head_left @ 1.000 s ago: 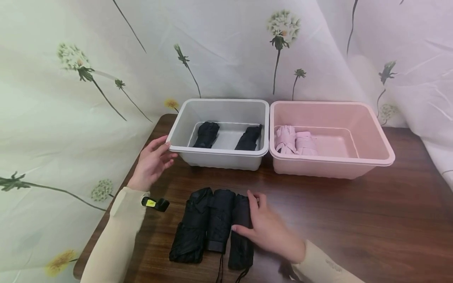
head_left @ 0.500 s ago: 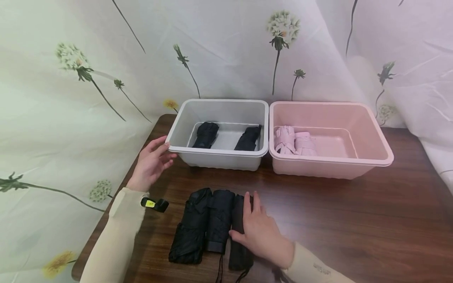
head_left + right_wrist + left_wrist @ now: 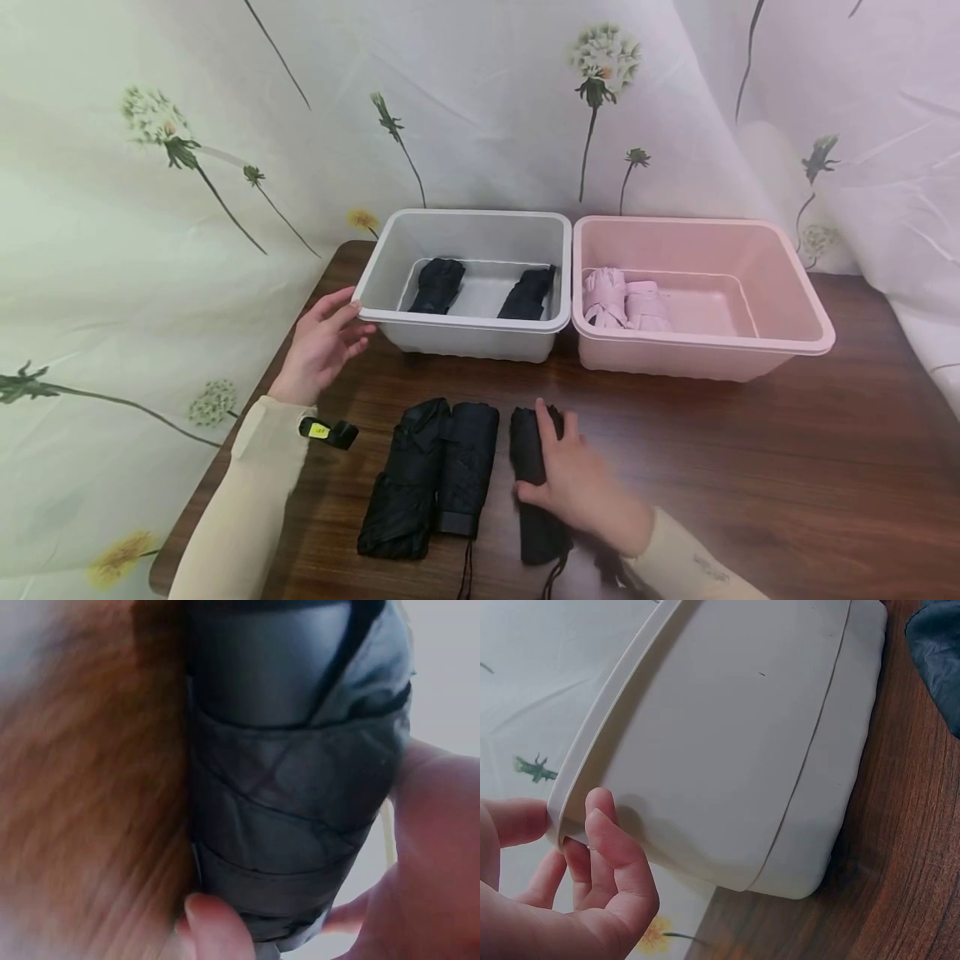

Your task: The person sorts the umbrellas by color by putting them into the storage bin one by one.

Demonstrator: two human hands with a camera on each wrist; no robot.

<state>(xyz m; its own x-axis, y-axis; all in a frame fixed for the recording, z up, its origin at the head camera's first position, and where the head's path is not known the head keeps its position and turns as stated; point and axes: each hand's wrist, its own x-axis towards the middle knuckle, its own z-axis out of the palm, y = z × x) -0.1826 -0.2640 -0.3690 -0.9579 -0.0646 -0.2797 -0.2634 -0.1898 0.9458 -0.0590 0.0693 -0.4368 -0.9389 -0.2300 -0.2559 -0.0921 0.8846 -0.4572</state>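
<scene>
My left hand pinches the front left corner of the grey bin; the left wrist view has its rim between thumb and fingers. On the table, my right hand grips a folded black umbrella, thumb on its left side and fingers over its top. In the right wrist view this umbrella shows its wrapped cloth close up. Two more folded black umbrellas, a wider one and a slimmer one, lie side by side to its left. A wrist cord trails from the slimmer one.
Two black umbrellas lie inside the grey bin. Against its right side stands a pink bin with two folded pink umbrellas at its left end. Behind both bins hangs a flower-printed cloth. The brown table extends to the right.
The right hand briefly flattened over the rightmost black umbrella, then shifted it rightward, leaving a gap beside the other two. The left hand has stayed at the grey bin's corner.
</scene>
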